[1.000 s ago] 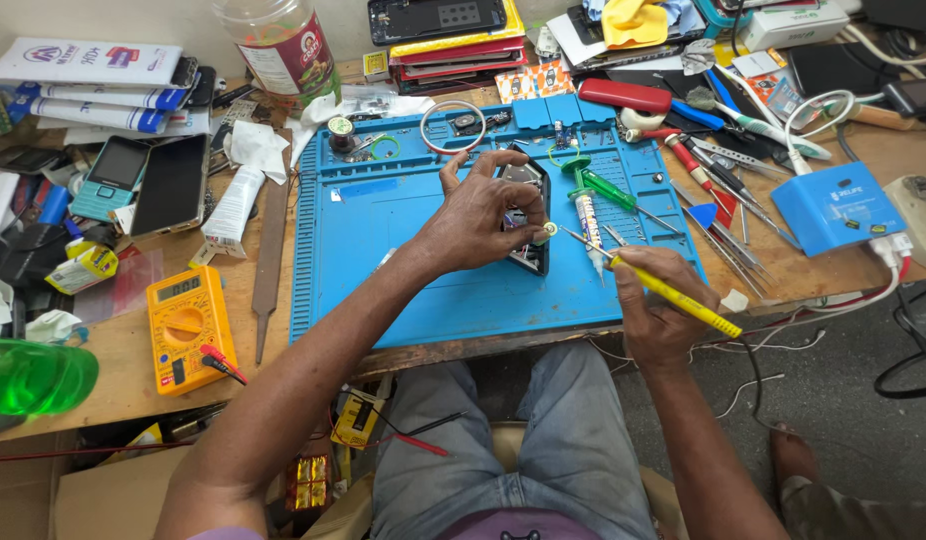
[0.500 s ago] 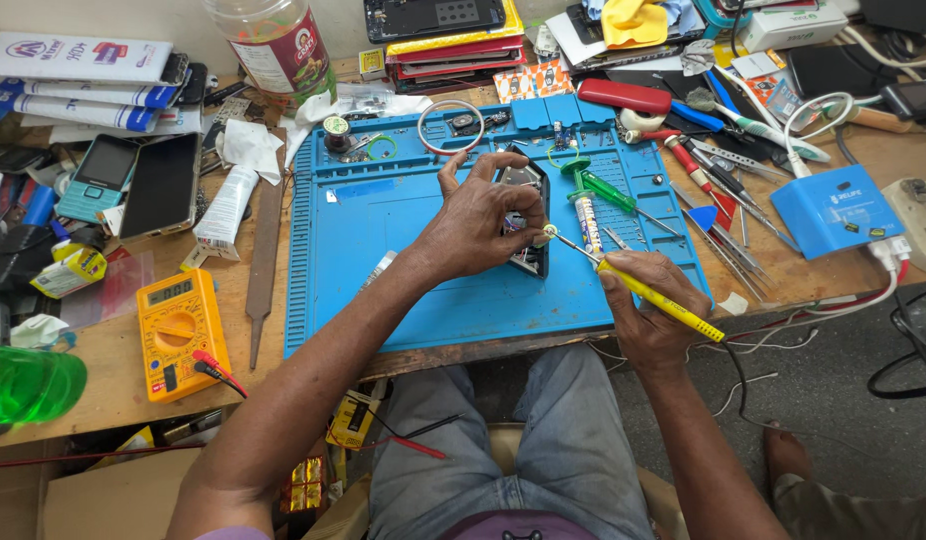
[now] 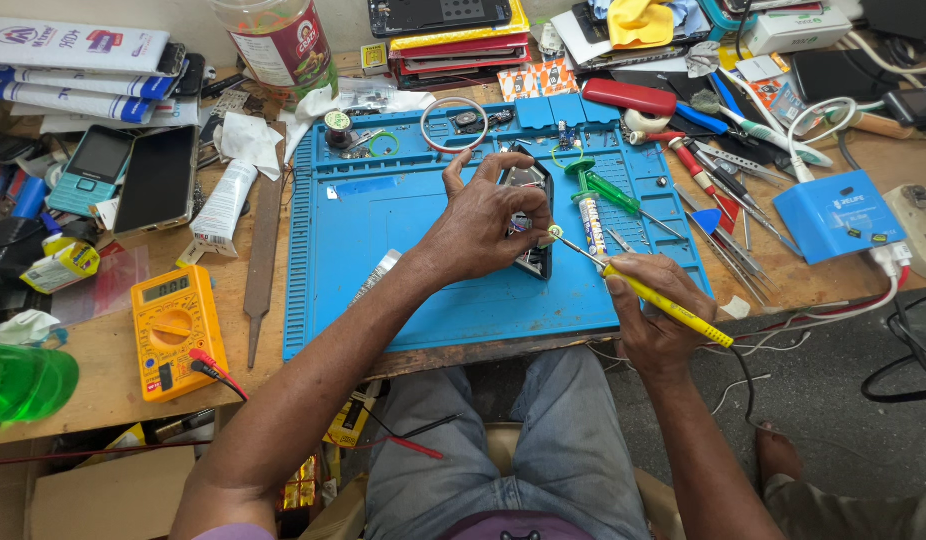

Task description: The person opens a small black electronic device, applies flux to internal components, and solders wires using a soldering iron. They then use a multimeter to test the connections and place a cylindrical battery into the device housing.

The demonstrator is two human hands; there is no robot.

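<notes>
My left hand point(image 3: 480, 225) rests on a small dark opened phone point(image 3: 536, 262) that lies on the blue work mat point(image 3: 383, 230), fingers holding it down. My right hand point(image 3: 651, 308) grips a yellow-handled soldering iron point(image 3: 663, 303), its thin metal tip reaching left to the phone beside my left fingers. Much of the phone is hidden under my left hand.
A yellow multimeter point(image 3: 173, 328) with red and black probes lies at the left. A metal file point(image 3: 261, 268), a white tube point(image 3: 221, 210), phones point(image 3: 155, 178), green screwdrivers point(image 3: 608, 190), a blue box point(image 3: 838, 215), a green bottle point(image 3: 23, 380) and many tools crowd the wooden bench.
The soldering iron tip has moved left and up onto the phone by my left fingers. My left hand stays on the phone.
</notes>
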